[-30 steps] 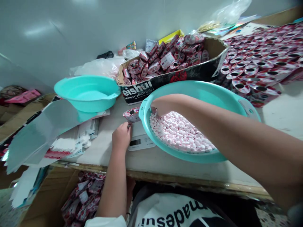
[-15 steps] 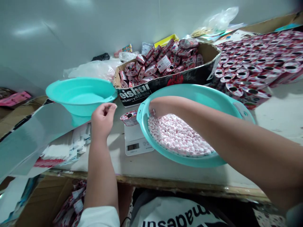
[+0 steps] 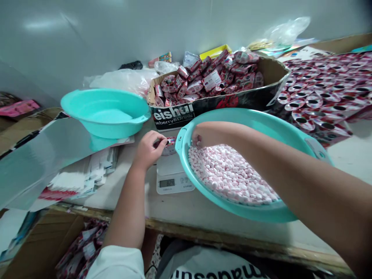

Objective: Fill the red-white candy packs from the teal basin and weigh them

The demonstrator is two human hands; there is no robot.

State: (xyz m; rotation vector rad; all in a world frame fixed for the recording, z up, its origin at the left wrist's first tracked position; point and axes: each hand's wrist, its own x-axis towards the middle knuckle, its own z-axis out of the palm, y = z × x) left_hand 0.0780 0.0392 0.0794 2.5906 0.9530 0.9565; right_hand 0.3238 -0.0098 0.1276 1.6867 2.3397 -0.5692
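My right hand reaches into a big teal basin of small pink and white candies; its fingers are curled down among them at the basin's left edge. My left hand pinches a small item at the mouth of a little red and white packet. That packet stands on a white digital scale just left of the basin.
A second teal basin sits at the left, above white paper slips. A cardboard box full of filled packets stands behind. Rows of open packets lie at the right. Another carton of packets is below the table edge.
My left hand lifted away from the packet toward the left basin, then came back to the packet on the scale. My right hand stayed in the candies.
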